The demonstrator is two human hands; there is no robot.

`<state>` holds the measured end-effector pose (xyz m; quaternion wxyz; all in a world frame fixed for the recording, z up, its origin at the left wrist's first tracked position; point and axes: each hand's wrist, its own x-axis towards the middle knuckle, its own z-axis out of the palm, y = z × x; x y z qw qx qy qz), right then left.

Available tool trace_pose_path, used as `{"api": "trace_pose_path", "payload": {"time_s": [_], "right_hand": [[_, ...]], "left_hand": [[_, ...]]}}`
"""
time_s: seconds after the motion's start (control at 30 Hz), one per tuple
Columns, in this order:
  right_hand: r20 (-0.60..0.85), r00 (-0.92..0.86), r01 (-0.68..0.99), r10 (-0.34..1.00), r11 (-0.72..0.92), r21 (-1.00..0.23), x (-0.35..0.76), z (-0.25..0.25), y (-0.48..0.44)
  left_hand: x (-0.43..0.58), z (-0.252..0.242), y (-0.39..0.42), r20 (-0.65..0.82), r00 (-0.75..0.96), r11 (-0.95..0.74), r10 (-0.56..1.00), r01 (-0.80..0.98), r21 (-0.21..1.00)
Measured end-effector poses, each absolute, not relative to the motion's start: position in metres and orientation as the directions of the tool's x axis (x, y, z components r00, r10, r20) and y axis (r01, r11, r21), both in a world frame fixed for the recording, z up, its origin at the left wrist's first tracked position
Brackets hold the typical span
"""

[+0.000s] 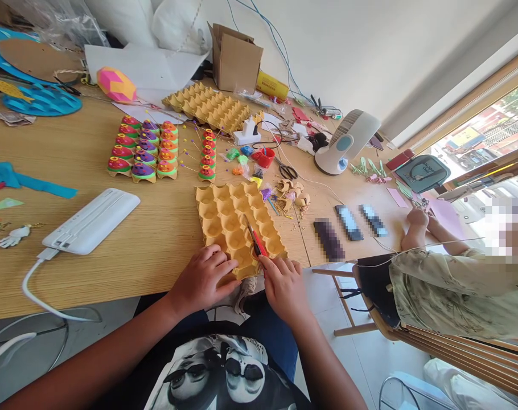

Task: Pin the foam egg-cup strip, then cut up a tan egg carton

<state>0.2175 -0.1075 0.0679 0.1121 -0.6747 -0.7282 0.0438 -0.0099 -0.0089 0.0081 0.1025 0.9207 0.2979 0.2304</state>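
A yellow pulp egg tray (pixel 225 219) lies at the table's front edge, its near side jutting slightly past it. My left hand (pixel 203 276) grips its near left part, fingers on top and thumb along the near rim. My right hand (pixel 282 285) is closed around a red utility knife (pixel 258 241) at the near right. The knife's blade points away from me and lies over the cups; whether it cuts into the pulp I cannot tell. Beyond the tray stand painted egg-cup strips (pixel 143 149) in red, purple and orange, and a separate red-and-green strip (pixel 208 155).
A white power bank (pixel 92 221) with a cable lies at left. Pulp scraps (pixel 294 195), scissors (pixel 287 169) and a red cup (pixel 264 157) sit behind the tray. A fan (pixel 346 142), several phones (pixel 348 222) and another egg tray (pixel 212 105) are farther off. At right sits another person (pixel 455 285).
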Motion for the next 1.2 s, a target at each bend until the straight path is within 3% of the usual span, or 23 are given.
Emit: {"api": "trace_pose_path", "payload": {"time_s": [0.27, 0.97, 1.2], "right_hand": [[0.106, 0.015, 0.980, 0.994, 0.006, -0.200, 0.206, 0.062, -0.095], [-0.040, 0.080, 0.872, 0.996, -0.089, -0.482, 0.204, 0.060, -0.123], [-0.026, 0.125, 0.827, 0.992, -0.119, -0.550, 0.213, 0.072, -0.145]], "left_hand": [[-0.010, 0.008, -0.009, 0.367, 0.707, -0.795, 0.605, 0.507, 0.333], [-0.010, 0.008, -0.009, 0.378, 0.711, -0.805, 0.592, 0.497, 0.325], [-0.010, 0.007, -0.008, 0.361, 0.722, -0.805, 0.590, 0.495, 0.327]]}}
